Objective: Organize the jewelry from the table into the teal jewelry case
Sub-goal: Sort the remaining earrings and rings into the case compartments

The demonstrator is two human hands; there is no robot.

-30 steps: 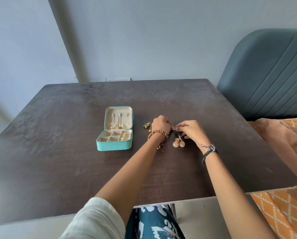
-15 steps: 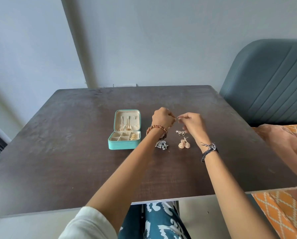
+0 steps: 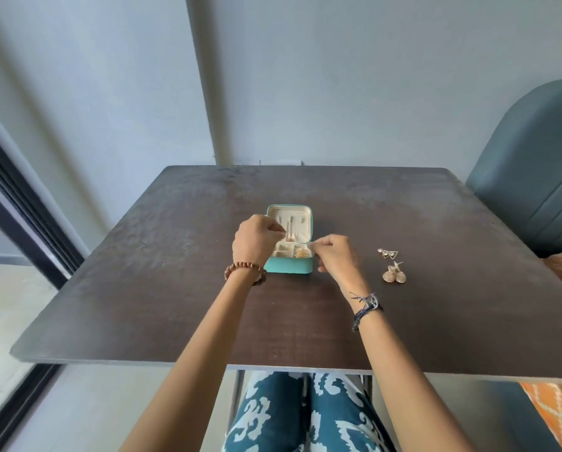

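The teal jewelry case (image 3: 289,268) lies open mid-table, its cream lid (image 3: 291,213) tilted back with a few pieces hanging inside and gold items in the front compartments. My left hand (image 3: 255,241) hovers over the case's left side, fingers pinching a small piece of jewelry near the lid. My right hand (image 3: 335,257) pinches something tiny at the case's right edge; it is too small to tell what. On the table to the right lie a silver triangular earring pair (image 3: 388,254) and a gold shell-shaped earring pair (image 3: 394,275).
The dark wooden table (image 3: 175,288) ends close to my lap. A teal upholstered chair (image 3: 534,177) stands at the right, with orange patterned fabric (image 3: 553,412) below it. A dark window frame (image 3: 18,207) runs along the left.
Both hands moved left from beside the loose earrings to over the open case, still pinching a small piece. The view swung left, so the earrings now lie to the right.
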